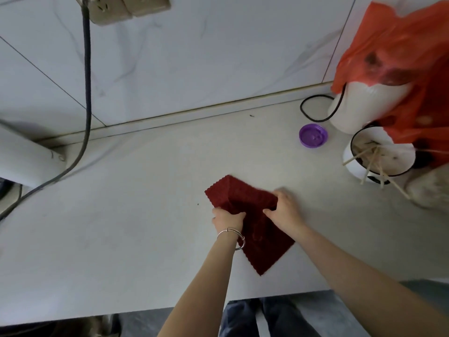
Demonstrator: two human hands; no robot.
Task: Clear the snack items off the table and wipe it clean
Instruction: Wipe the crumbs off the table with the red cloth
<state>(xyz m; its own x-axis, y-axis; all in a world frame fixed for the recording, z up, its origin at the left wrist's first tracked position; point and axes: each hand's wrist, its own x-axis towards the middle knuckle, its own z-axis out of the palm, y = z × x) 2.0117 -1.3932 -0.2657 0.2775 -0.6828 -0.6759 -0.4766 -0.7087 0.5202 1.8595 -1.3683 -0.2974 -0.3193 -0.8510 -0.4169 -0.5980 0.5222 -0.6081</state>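
A dark red cloth (252, 229) lies on the pale table (136, 215), partly folded. My left hand (227, 218), with a silver bangle on its wrist, grips the cloth's left edge. My right hand (283, 205) pinches a fold at the cloth's right side. The far part of the cloth is bunched up between the two hands. A white enamel bowl (357, 164) with several wooden skewers stands at the right. A purple lid (313, 135) lies flat near the back right.
An orange plastic bag (398, 52) drapes over a white jar (352, 113) at the back right, with a black loop cord (313, 113) beside it. A dark cable (86, 69) hangs from a wall socket (116, 6) at left. The table's front edge (145, 312) runs below.
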